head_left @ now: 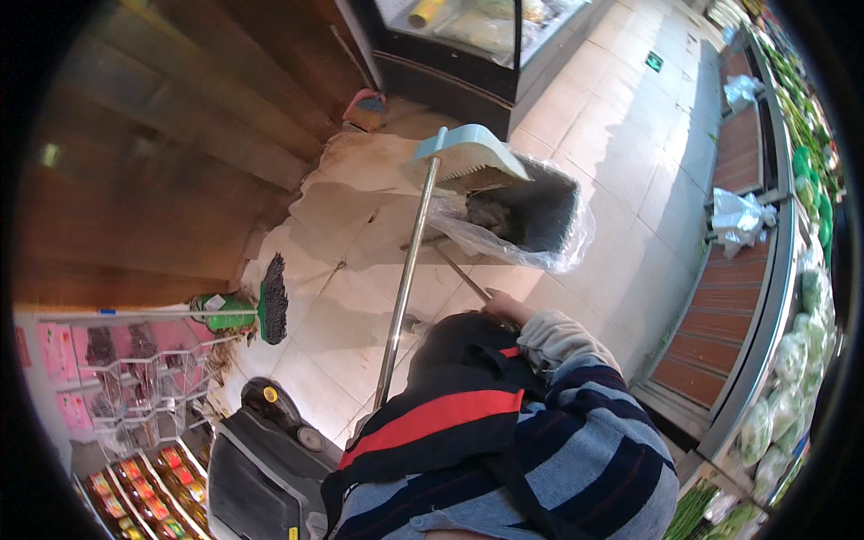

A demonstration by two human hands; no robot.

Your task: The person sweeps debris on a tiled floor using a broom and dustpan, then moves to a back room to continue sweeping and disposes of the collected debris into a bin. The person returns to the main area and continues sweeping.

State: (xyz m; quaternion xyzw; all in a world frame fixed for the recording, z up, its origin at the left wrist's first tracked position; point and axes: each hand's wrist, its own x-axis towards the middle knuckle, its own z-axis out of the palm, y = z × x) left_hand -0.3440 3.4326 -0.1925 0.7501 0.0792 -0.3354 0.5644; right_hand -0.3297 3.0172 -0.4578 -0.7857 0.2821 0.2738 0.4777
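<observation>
My right hand (503,305) grips a thin metal handle (464,273), which slants down to a dark, narrow head (425,243) partly hidden beside the bin. A light-blue toothed dustpan (472,152) is tipped over the near-left side of a grey waste bin (550,202). Clear plastic film (574,250) lines the bin and hangs over its rim; some dark rubbish (491,214) lies inside. From the dustpan, a long steel pole (408,283) runs down behind the black and red apron (439,425). My left hand is out of view.
A green broom (273,300) stands left by brown panelling (135,223). Bottom left are a black wheeled machine (260,466) and shelves of jars (145,489). A glass-fronted case (445,61) stands behind the bin. Vegetable stands (742,324) with hanging plastic bags (739,216) line the right.
</observation>
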